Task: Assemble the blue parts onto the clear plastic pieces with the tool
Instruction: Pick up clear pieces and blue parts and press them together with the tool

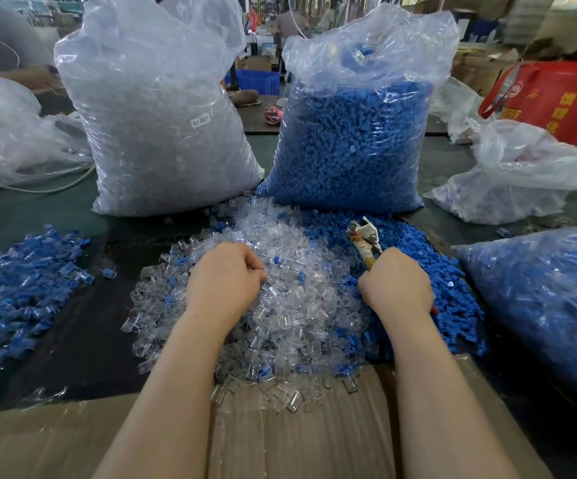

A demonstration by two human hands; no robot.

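I see the right hand [396, 283] gripping the worn metal pliers-type tool [365, 242] over the loose blue plastic parts [453, 292]. The left hand [226, 278] rests curled on the heap of small clear plastic pieces [290, 305], apparently pinching one.

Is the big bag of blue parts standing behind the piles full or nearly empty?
Nearly full. The bag of blue parts stands upright, blue filling it most of the way up; only its crumpled top is slack.
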